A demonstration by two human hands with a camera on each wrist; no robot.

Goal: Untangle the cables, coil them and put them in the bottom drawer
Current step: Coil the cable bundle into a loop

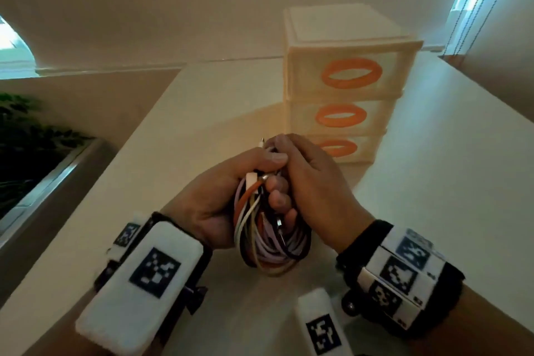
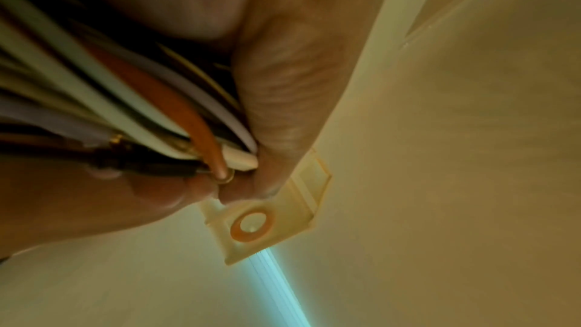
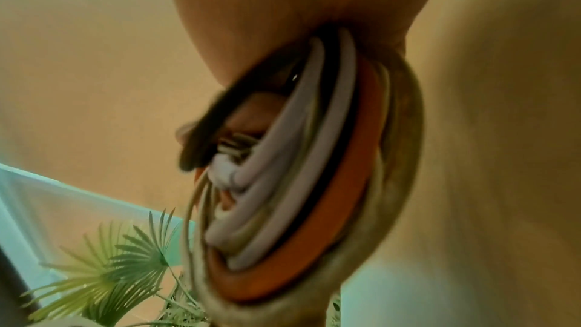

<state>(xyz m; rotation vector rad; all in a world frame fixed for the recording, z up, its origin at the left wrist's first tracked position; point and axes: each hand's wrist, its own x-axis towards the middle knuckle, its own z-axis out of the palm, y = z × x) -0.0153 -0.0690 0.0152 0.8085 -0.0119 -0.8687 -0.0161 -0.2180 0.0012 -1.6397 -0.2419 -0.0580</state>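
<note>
A coiled bundle of cables, lilac, orange, white, beige and black, hangs upright above the pale table between both hands. My left hand grips the top of the coil from the left, thumb over it. My right hand wraps its fingers round the same top part from the right, and a small plug tip sticks out above them. The left wrist view shows the cable strands running under my thumb. The coil's loops fill the right wrist view. Behind the hands stands a cream three-drawer unit; its bottom drawer is closed.
The drawer unit has orange oval handles and sits at the back of the white table. A plant and a metal-framed ledge lie left of the table edge. A white tagged block rests near the table's front.
</note>
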